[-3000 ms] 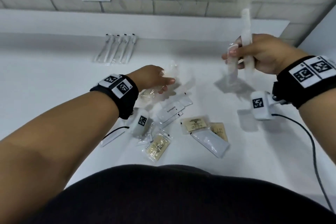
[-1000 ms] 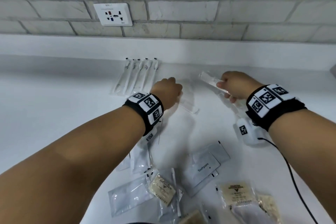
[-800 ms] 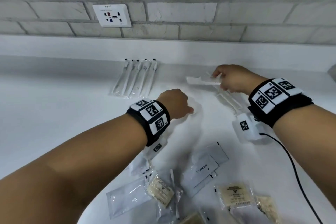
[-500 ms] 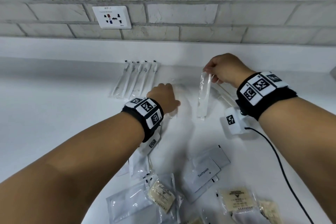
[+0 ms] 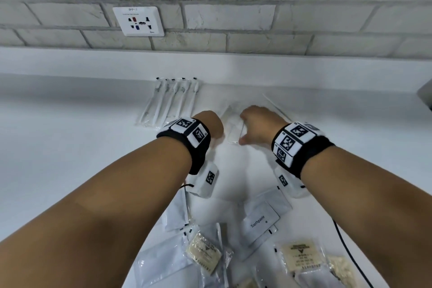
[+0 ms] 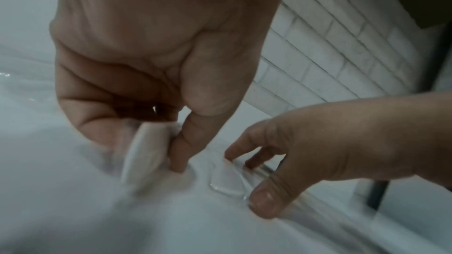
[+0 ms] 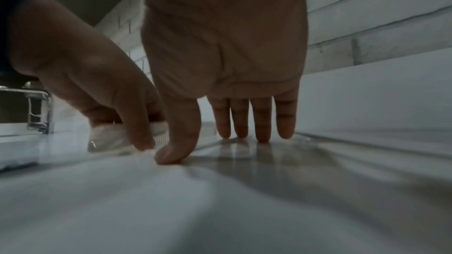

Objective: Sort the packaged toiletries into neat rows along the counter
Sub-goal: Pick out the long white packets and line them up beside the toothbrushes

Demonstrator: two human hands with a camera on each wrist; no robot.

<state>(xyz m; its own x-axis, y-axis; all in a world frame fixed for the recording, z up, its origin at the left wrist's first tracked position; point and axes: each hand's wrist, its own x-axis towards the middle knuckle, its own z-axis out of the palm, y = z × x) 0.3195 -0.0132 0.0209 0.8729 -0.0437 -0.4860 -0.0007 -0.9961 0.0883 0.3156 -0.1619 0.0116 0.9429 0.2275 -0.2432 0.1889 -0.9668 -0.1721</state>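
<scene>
Mid-frame, left hand (image 5: 211, 125) pinches a wrapped comb (image 6: 144, 153); right hand (image 5: 256, 127), fingers straight, presses a clear packet (image 6: 226, 181) to the counter (image 5: 70, 147)

Bare surface (image 5: 58, 147) is lying open to the left, offering free passage. A row of wrapped toothbrushes (image 5: 170, 103) is occupying the back edge by the upstand. Both hands, left hand (image 5: 210, 124) and right hand (image 5: 257, 127), are crowding the centre over clear packets (image 5: 231, 128). Loose sachets (image 5: 259, 222) are cluttering the near edge; a cable (image 5: 346, 245) is trailing across the right.
</scene>
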